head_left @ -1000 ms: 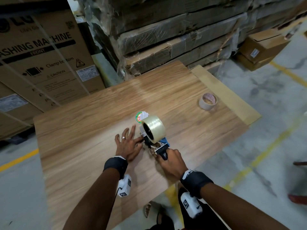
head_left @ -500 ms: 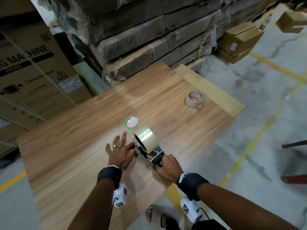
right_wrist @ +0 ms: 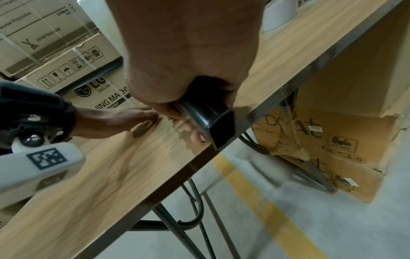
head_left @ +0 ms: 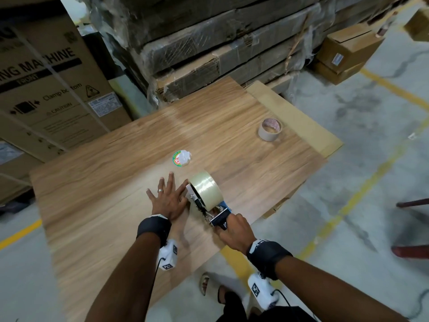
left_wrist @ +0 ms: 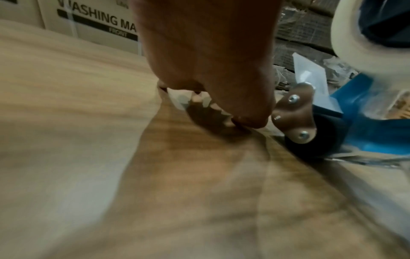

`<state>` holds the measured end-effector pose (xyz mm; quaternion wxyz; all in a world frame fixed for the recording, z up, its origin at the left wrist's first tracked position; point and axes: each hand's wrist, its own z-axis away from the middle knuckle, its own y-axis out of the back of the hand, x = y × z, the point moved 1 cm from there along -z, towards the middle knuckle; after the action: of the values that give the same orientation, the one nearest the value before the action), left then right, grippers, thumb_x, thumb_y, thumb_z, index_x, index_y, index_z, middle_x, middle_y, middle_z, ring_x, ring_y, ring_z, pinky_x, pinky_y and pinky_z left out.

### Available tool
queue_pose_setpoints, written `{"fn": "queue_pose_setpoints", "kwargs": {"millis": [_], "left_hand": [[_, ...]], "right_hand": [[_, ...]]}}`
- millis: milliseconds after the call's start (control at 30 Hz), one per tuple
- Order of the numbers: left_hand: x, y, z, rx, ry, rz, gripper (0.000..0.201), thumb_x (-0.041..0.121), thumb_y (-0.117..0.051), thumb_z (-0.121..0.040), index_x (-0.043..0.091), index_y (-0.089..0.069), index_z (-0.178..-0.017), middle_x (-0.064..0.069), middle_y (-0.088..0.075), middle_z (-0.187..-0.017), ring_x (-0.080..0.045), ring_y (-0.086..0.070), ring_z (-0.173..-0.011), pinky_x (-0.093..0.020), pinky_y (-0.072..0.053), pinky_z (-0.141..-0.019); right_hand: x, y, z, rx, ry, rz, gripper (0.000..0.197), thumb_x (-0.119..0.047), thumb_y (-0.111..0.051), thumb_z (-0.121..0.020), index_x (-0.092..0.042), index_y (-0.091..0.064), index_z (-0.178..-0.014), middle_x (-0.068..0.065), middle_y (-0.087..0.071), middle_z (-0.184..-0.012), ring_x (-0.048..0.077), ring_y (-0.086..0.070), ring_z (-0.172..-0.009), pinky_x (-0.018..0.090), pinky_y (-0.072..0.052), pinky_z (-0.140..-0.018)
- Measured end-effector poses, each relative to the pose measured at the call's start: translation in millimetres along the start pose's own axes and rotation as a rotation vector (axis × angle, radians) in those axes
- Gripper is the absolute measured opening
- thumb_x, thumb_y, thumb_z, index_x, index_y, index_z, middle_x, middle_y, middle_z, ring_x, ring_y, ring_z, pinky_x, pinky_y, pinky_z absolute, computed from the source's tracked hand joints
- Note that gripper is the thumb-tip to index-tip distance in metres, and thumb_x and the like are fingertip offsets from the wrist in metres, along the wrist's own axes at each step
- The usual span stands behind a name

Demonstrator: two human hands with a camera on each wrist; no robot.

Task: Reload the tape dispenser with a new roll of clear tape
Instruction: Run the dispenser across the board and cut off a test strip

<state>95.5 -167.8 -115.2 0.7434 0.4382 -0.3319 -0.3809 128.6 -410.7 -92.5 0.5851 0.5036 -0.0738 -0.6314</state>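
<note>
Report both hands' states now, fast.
Left hand: open, fingers spread flat on the table.
Right hand: gripping the tape dispenser by its handle.

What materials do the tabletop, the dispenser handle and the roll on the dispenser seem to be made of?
Tabletop: probably wood-look laminate; printed grain, slight sheen, dark edge strip.
Dispenser handle: apparently black moulded plastic, glossy with rounded corners.
Roll on the dispenser: clear glossy plastic film, yellowish where layered; its core is hidden.

- dispenser handle: mostly hidden inside the right hand.
- clear tape roll: cut off by the left wrist view's edge.
- left hand: fingertips blurred.
- crumpled wrapper: print unreadable.
</note>
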Motion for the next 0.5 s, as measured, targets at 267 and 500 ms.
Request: {"fn": "queue_pose_setpoints", "kwargs": {"millis": [267,500], "left_hand": [[28,-43,52,0.057,0.078,0.123,0.059,0.057,-0.018,-0.093,0.047,-0.022,-0.151,0.004,0.015,-0.167,-0.034,0.015,-0.153,-0.076,0.006,-0.109],[32,-41,49,0.025,0.125,0.13,0.05,0.05,-0.033,-0.1,0.05,-0.026,-0.149,0.007,0.019,-0.166,-0.032,0.018,-0.152,-0.079,0.005,-0.107]], "right_hand": [[1,5,5,0.001,0.0,-0.052,0.036,-0.056,-0.058,-0.085,-0.021,-0.052,-0.074,0.016,-0.071,-0.088,0.038,-0.064,-0.083,0.031,-0.04,-0.067],[-7,8,7,0.004,0.01,-0.013,0.037,-0.046,-0.061,-0.087,-0.009,-0.065,-0.092,0.022,-0.069,-0.101,0.042,-0.064,-0.094,0.039,-0.052,-0.079]]}}
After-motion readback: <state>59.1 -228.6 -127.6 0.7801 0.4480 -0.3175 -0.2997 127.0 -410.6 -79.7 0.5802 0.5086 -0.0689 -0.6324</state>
